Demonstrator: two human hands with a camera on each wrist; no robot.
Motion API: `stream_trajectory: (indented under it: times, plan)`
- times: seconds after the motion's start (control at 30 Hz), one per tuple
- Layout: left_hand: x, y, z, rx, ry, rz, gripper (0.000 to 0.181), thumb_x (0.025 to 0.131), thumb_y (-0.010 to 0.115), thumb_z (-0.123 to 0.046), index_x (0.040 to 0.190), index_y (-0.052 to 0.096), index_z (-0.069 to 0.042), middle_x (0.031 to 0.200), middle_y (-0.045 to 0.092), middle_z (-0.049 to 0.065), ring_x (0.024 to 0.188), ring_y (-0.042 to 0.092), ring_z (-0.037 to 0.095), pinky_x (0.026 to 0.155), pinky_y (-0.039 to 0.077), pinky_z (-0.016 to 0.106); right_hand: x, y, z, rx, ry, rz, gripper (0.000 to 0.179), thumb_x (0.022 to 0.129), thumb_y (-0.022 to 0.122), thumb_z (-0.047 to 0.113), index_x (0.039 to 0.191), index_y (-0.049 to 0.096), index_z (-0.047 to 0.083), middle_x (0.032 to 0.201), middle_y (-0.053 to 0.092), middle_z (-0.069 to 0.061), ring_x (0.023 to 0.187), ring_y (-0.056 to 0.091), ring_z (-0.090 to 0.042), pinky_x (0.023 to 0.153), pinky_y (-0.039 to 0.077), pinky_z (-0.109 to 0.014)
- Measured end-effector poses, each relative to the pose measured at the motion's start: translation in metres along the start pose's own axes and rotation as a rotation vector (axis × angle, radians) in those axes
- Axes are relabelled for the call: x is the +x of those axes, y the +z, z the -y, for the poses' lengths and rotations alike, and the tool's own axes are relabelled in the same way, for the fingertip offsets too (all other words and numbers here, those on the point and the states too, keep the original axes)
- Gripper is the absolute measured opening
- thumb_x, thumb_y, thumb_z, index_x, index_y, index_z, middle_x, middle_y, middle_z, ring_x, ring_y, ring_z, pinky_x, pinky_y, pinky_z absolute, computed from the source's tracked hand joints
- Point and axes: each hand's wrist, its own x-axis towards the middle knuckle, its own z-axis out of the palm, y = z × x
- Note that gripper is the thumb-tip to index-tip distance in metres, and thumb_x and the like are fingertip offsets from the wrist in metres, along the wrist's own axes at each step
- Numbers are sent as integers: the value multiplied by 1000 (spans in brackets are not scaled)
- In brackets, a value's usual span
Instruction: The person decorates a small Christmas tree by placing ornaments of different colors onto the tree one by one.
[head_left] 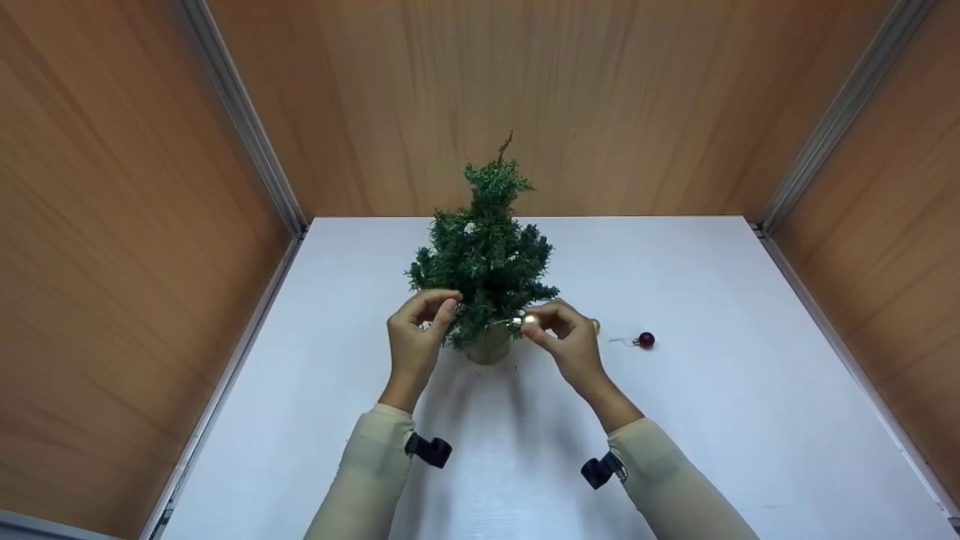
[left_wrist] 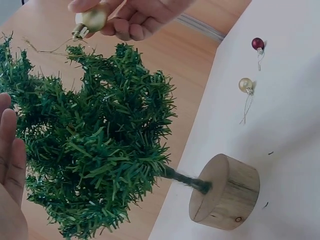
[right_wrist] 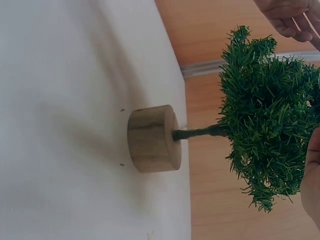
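Note:
A small artificial Christmas tree [head_left: 487, 251] stands upright on a round wooden base [left_wrist: 240, 195]. My right hand [head_left: 574, 345] pinches a gold bauble [left_wrist: 92, 19] between thumb and fingers, beside the tree's lower right branches. A thin gold hanging loop [left_wrist: 52, 51] trails from the bauble's cap toward the foliage. On the other side, my left hand [head_left: 414, 345] is raised next to the lower left branches, fingers loosely bent and nothing visible in them. In the right wrist view, the bauble is out of sight and only part of the right hand [right_wrist: 312, 185] shows.
On the white table [head_left: 300, 420], right of the tree, lie a dark red bauble [head_left: 646, 340] and a second gold bauble [left_wrist: 245, 85], both with string loops. Tiny dark bits [right_wrist: 122, 164] lie near the base. Wooden panels [head_left: 562, 105] enclose the table at the back and sides.

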Motion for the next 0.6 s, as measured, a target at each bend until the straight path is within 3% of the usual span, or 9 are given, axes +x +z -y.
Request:
stream_trajectory:
  times: [0.17, 0.47, 0.6]
  plan:
    - [-8, 1, 3, 17, 33, 22, 12, 84, 61, -2, 94, 67, -3, 86, 65, 4, 62, 55, 13, 53, 45, 24, 2, 2, 0, 39, 22, -5, 29, 80, 68, 7, 102, 58, -10, 93, 56, -12, 83, 56, -21, 71, 48, -27]
    - [-22, 8, 7, -8, 104, 63, 19, 75, 66, 4, 93, 66, 1, 84, 65, 9, 64, 56, 14, 56, 47, 27, 1, 6, -2, 63, 4, -19, 26, 79, 68, 4, 101, 61, -8, 92, 57, -13, 82, 56, -21, 70, 48, -30]
    - [-27, 12, 10, -22, 108, 77, 20, 74, 71, -1, 94, 66, 0, 85, 65, 8, 63, 57, 15, 53, 47, 32, 0, 7, -2, 68, 2, -15, 26, 79, 68, 3, 101, 60, -8, 92, 57, -13, 81, 56, -21, 71, 48, -29]
